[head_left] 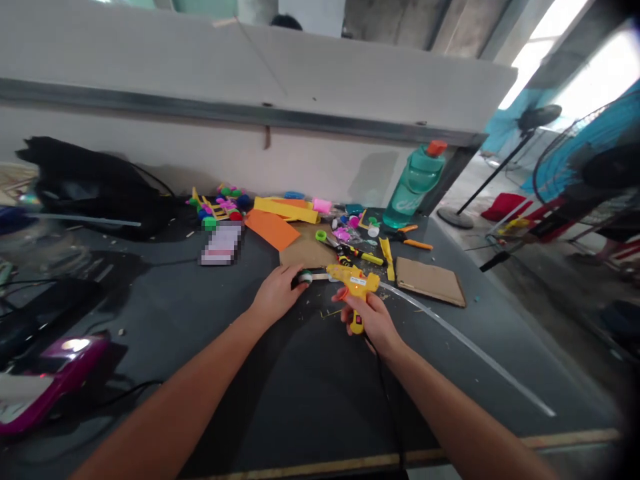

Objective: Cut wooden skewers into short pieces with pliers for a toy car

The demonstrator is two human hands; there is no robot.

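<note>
My right hand (375,320) is wrapped round the handle of a yellow hot glue gun (356,281), fingers by its orange trigger. A long clear glue stick (470,343) sticks out of the gun's back and slopes down across the table to the right. With closed fingers, my left hand (277,293) grips a small round dark-and-white piece (304,277). From that piece a pale flat stick (319,276) reaches right, up to the gun's nozzle. Whether the nozzle touches the stick, I cannot tell. The gun's black cord (384,387) runs down toward the table's front edge.
Behind my hands lie brown cardboard (305,250), orange paper (274,229), scissors (327,239) and a yellow cutter knife (367,256). A green bottle (415,183) stands back right, near a cardboard piece (430,281). To the left are a phone (221,243), a black bag (95,187) and a magenta device (75,370).
</note>
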